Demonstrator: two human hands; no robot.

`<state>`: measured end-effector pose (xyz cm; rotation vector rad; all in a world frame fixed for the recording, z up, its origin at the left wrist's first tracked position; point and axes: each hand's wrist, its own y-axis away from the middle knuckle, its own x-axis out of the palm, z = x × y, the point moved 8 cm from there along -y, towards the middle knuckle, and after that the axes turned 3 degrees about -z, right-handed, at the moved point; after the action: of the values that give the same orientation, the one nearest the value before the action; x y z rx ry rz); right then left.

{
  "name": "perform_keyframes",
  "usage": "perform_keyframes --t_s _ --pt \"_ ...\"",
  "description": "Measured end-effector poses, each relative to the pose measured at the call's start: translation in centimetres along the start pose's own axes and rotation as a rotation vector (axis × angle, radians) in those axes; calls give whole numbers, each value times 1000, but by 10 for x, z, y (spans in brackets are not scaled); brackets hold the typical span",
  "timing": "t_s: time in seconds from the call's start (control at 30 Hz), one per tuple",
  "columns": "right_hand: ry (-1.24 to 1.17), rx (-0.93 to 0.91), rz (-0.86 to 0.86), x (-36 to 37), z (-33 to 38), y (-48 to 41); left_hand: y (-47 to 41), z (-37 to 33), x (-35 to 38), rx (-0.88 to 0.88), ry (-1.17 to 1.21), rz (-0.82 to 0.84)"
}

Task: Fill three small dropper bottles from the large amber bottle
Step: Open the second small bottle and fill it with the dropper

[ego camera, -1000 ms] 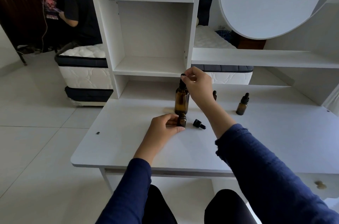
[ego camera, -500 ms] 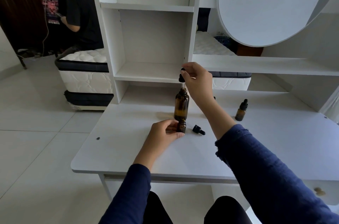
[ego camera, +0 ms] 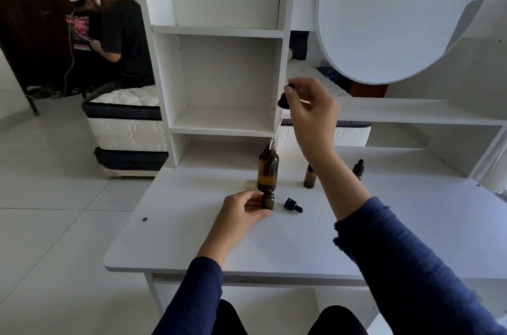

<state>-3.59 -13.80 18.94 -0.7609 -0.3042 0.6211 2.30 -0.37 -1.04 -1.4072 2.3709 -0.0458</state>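
The large amber bottle (ego camera: pixel 268 171) stands uncapped on the white desk (ego camera: pixel 192 247). My right hand (ego camera: pixel 310 109) holds its black-capped dropper (ego camera: pixel 282 103) raised above it, the glass tube's tip just at the bottle's mouth. My left hand (ego camera: pixel 241 211) grips a small open amber bottle (ego camera: pixel 267 200) right in front of the large one. That small bottle's black dropper cap (ego camera: pixel 293 205) lies on its side to the right. Two more small capped bottles stand behind my right forearm: one (ego camera: pixel 309 178) partly hidden, the other (ego camera: pixel 358 169) further right.
A white shelf unit (ego camera: pixel 225 68) rises at the back of the desk, with a round white panel (ego camera: pixel 397 13) at upper right. A mattress (ego camera: pixel 126 112) and two people (ego camera: pixel 109 33) are at the left. A small dark screw hole (ego camera: pixel 145 219) marks the desk.
My right hand has lifted the dropper up out of the large bottle, from seated on its neck to almost fully withdrawn. My left hand keeps holding the small bottle.
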Motion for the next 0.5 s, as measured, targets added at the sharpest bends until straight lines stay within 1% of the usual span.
perform_keyframes --t_s 0.2,0.5 --pt "31 45 28 -7 -16 28 0 1 0 17 -45 -9" --pt "65 100 84 -4 -33 49 1 -2 0 27 -45 -8"
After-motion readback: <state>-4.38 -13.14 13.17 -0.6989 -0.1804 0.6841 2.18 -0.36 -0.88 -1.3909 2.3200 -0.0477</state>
